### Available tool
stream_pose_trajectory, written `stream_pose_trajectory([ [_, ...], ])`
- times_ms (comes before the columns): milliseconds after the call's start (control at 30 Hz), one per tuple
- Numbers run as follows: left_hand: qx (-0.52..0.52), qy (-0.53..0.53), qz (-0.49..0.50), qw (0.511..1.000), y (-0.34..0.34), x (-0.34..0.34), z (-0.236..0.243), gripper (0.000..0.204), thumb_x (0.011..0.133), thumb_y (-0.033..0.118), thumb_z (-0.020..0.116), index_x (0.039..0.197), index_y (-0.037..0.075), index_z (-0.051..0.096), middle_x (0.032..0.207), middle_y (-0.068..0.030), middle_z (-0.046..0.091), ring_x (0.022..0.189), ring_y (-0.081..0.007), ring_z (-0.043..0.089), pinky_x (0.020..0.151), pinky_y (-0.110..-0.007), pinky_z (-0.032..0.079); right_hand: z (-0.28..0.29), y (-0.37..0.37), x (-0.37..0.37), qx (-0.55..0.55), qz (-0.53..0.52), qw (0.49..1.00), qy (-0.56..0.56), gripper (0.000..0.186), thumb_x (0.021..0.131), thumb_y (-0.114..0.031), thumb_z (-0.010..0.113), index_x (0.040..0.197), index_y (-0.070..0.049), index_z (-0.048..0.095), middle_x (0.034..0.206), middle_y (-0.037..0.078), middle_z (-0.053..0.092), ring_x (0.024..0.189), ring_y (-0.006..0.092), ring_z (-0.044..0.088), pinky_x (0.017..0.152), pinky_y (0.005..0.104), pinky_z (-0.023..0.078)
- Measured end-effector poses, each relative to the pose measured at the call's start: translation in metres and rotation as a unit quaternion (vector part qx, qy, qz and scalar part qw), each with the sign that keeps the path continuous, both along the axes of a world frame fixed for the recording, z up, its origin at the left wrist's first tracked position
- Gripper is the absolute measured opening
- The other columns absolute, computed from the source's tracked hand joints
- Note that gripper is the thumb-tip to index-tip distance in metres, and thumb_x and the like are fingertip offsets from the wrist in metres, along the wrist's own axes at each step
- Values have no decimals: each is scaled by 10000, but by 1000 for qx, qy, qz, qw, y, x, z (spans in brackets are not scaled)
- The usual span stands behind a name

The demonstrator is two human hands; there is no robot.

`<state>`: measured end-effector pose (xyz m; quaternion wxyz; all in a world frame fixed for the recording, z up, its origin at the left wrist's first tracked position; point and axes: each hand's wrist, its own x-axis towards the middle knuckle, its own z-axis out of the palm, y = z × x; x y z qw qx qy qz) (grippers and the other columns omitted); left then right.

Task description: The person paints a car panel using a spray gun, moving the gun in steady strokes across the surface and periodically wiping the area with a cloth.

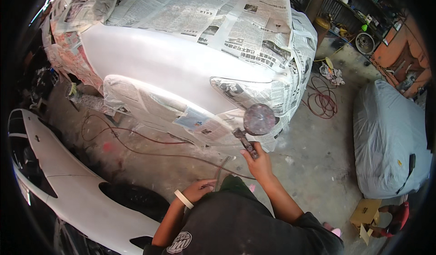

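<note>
My right hand (259, 164) is closed round the handle of a paint spray gun (247, 141) with a round, stained cup (259, 118) on top, held by the front corner of a car masked with newspaper (190, 9). A white-coated panel (154, 59) runs between the newspaper on top and the masked lower section (159, 109). My left hand (198, 191), with a pale wristband, is low at my waist beside a hose (220, 166), its fingers curled; whether it holds anything is hidden.
A white car body (72, 182) lies at left. Red hoses (145, 150) snake over the floor. At right are a covered bulky object (386, 141), a coiled hose (320, 100), gas cylinders (315, 0), shelves and a wheel (363, 43). A person in red (397, 218) is beside a cardboard box (365, 212).
</note>
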<state>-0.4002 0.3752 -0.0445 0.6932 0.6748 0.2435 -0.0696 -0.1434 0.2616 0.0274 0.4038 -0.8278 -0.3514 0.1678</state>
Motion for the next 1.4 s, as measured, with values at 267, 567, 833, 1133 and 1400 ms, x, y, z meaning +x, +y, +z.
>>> stream_pose_trajectory([
  [267,69,25,-66,995,42,-52,-22,421,988,213,553,1382,65,541,1095,-99,691,966,-165,627,890,-306,487,28,23,-50,3,-38,999,12,378,879,-353,736,1057,-38,629,843,221,689,783,423,667,664,443,503],
  [567,52,-4,-100,994,58,-43,-18,409,999,210,553,1372,43,536,1142,-115,679,1021,-171,637,917,-304,484,28,24,-66,168,-215,950,150,307,943,-290,673,1021,-22,544,753,75,635,512,167,572,459,317,448],
  [833,-33,-76,-117,990,75,-28,12,435,993,201,569,1393,41,514,1190,-114,660,1061,-168,609,929,-320,474,41,75,-81,290,-173,908,249,259,959,-260,639,988,-49,492,768,33,576,464,84,477,402,258,395],
  [1133,-14,-42,-124,991,85,-39,14,449,995,162,555,1417,25,482,1174,-93,650,1073,-156,590,947,-312,470,92,95,-101,250,-100,945,188,295,946,-279,674,1038,-23,561,694,39,581,522,99,522,475,280,426],
  [1400,-48,-52,-152,986,85,-38,-7,444,999,180,558,1413,37,488,1180,-94,658,1054,-157,603,941,-315,484,132,54,-64,235,-187,942,149,280,941,-256,674,1065,-25,576,756,29,617,503,85,501,459,260,412],
])
